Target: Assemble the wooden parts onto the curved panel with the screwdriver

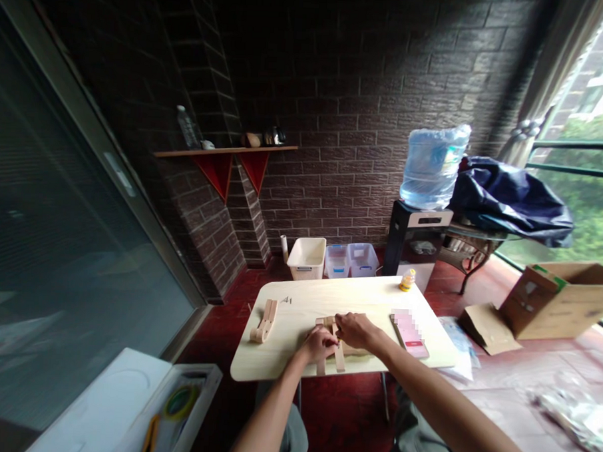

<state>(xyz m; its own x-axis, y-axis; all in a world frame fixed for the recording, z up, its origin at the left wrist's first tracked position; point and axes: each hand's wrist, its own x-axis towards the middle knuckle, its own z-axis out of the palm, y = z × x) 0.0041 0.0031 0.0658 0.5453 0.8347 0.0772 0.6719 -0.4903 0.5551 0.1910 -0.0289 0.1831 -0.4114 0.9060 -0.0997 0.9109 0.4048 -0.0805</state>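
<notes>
A pale wooden assembly [340, 355] of flat strips lies near the front edge of the light table [298, 296]. My left hand [320, 343] is at its left side, fingers curled together around something too small to make out. On the assembly's upper part rests my right hand [355, 328], its fingers pinched close to a wooden piece; what they hold is hidden. A second wooden piece [264, 322], long with a rounded end, lies at the table's left. Small dark parts [287, 300] sit behind it.
A phone [409, 333] lies right of my hands, and a small yellow-capped container [408, 280] stands at the back right corner. Plastic bins [307, 256] are behind the table. An open white box [193, 408] stands at the lower left, cardboard boxes [552, 303] at the right.
</notes>
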